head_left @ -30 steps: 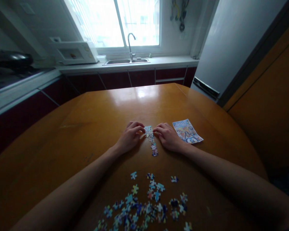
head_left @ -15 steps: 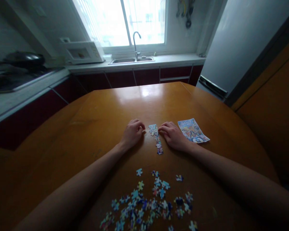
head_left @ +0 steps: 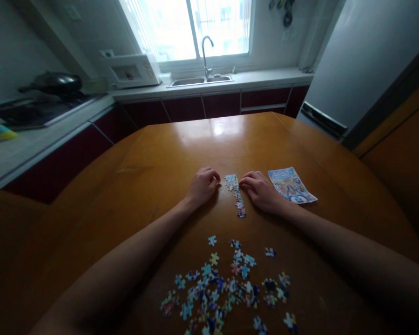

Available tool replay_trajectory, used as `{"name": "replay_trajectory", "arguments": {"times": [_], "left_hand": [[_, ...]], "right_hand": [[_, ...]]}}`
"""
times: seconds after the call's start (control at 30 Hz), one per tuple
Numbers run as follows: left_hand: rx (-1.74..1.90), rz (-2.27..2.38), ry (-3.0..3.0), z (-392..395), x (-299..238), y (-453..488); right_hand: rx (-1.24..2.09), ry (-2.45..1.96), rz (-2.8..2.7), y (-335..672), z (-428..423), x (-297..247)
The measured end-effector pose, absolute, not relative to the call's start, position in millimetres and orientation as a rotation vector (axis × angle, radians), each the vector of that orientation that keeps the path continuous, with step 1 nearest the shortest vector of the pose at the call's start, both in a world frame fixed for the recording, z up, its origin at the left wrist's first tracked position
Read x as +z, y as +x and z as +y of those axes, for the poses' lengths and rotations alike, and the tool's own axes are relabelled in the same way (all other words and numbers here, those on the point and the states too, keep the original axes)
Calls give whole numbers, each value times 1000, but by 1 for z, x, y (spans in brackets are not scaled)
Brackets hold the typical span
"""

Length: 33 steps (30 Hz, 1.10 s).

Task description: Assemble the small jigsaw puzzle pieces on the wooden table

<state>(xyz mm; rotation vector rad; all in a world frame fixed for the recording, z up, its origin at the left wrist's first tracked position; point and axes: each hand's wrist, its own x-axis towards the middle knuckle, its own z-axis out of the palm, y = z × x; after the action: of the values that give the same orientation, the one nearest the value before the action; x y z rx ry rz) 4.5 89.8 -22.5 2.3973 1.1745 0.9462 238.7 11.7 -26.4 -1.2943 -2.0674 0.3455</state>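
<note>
A narrow strip of joined jigsaw pieces lies on the table, wider at its far end. Just left of that far end rests my left hand, its fingers loosely curled with a small gap to the thumb and nothing visible between them. On the other side, my right hand lies with fingers stretched toward the strip, the tips at its right edge. Nearer to me is a spread of loose jigsaw pieces. A printed picture sheet lies flat beyond my right wrist.
The wooden table has an angled far edge. Behind it stands a counter with a sink, a faucet and a microwave. A black wok sits on the stove at left; a fridge is at right.
The view has shifted, so everything on the table appears slightly farther right and higher. Both hands keep about the same place beside the joined strip.
</note>
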Motion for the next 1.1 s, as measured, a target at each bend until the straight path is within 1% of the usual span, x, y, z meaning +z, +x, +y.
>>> {"name": "replay_trajectory", "arguments": {"times": [0.3,0.57,1.1], "left_hand": [[979,1143,2376,86,-19,5],[978,965,2475,84,-17,5],[971,951,2482,84,-14,6]], "right_hand": [[337,-1307,-2076,239,11,-26],[343,-1317,-2077,238,11,-23],[324,-1333,-2089,239,11,-23]]}}
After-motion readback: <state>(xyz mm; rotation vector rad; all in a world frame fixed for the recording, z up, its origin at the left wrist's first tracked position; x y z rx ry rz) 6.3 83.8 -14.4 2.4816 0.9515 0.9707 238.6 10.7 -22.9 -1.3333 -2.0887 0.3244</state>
